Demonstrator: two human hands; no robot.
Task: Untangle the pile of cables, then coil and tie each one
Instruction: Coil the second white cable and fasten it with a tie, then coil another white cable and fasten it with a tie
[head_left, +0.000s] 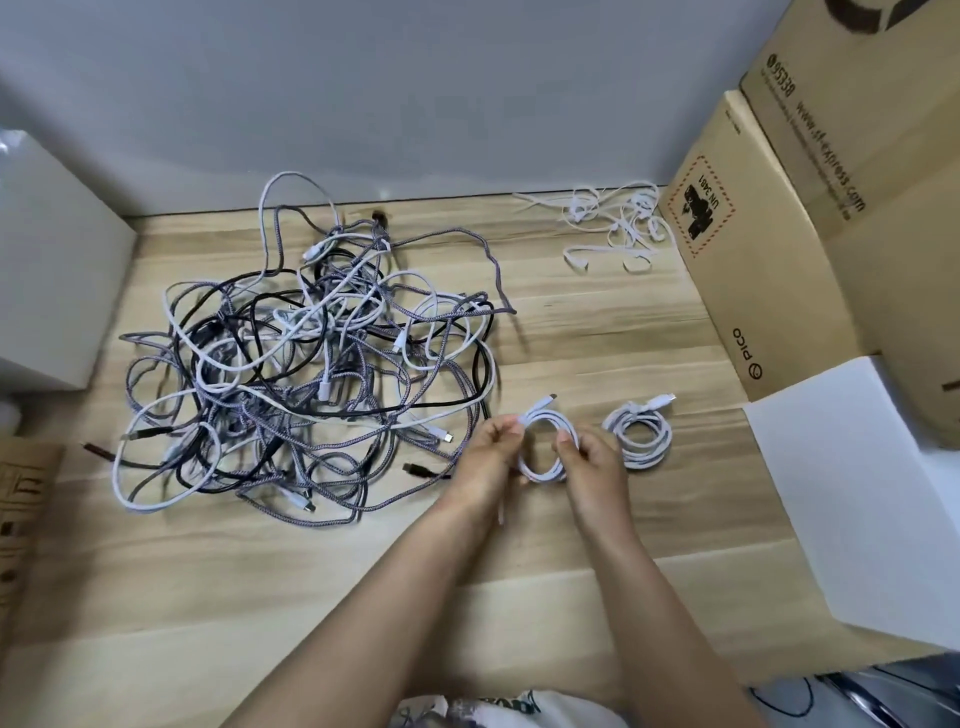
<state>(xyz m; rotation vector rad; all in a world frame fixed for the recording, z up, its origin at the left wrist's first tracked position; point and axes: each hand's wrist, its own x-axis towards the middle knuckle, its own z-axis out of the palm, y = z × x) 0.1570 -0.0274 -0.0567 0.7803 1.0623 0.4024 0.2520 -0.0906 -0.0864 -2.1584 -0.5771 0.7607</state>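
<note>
Both hands held a white coil (546, 441) just above the table (597, 332), near its front and right of the pile (306, 358). The left hand (485, 457) pinched the coil's left side near the top, fingers curled round the loops; the right hand (589, 460) gripped its right side, thumb and fingers closed on the strands. One plug stuck up from the top of the coil. Just beside the right hand lay a second coil (641, 434), flat on the wood, its plug pointing right. The pile, a tangle of white, black and braided grey cables, sat left of centre. A heap of white ties (613, 226) lay at the far right, against a cardboard box (769, 249). A white box (852, 499) stood at the right edge.
</note>
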